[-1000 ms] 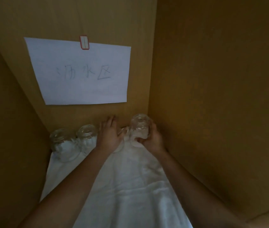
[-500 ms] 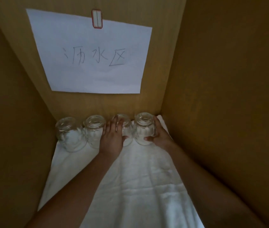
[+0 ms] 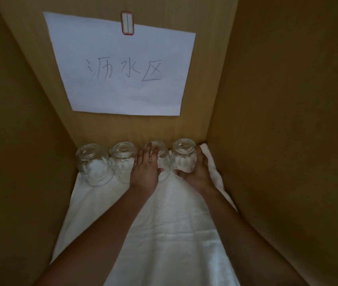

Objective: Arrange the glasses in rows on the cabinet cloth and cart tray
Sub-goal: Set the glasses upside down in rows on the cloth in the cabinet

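Our right hand point(image 3: 197, 172) grips the rightmost glass point(image 3: 184, 156) on the cloth point(image 3: 168, 228); our left hand point(image 3: 145, 171) rests straight-fingered against the neighbouring glass point(image 3: 161, 154).

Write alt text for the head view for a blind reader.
Four clear glasses stand in a row on a white cloth. The right hand grips the rightmost glass; the left hand touches the next glass. A paper sign hangs above.

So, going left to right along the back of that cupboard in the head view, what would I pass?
first glass → second glass → left hand, resting against the third glass → fourth glass, gripped by the right hand → bunched cloth edge → cabinet's right wall
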{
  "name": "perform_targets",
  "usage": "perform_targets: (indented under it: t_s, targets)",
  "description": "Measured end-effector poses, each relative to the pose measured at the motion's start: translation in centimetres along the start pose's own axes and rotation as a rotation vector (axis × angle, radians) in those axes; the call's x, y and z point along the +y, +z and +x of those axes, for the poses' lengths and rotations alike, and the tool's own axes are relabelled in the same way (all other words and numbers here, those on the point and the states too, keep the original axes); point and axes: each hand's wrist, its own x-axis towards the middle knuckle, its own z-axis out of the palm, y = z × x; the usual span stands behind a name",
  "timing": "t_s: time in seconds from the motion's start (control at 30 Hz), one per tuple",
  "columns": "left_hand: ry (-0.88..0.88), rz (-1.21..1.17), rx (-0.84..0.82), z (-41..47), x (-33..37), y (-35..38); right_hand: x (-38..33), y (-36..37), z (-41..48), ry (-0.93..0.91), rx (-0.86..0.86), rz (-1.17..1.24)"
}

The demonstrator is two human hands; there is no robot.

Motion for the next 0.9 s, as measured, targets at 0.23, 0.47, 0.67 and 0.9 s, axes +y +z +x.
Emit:
perform_targets:
  t_s: [0.23, 0.47, 0.67, 0.9]
  targets:
    - [-0.012, -0.084, -0.006, -0.2, 0.1, -0.2, 0.8, -1.0, 0.8, -0.019, 0.007, 0.020]
    - [-0.020, -0.138, -0.044, -0.2, 0.3, -0.4, 1.2, -1.5, 1.6, -0.003, -0.108, 0.144]
    - [-0.064, -0.054, -0.083, -0.1, 1.1, -0.6, 0.6, -0.4, 2.3, 0.042, -0.076, 0.031]
    - [-0.070, 0.100, -0.192, 0.5, 1.8, -2.5, 1.1, -0.5, 1.0, 0.057, -0.075, -0.149]
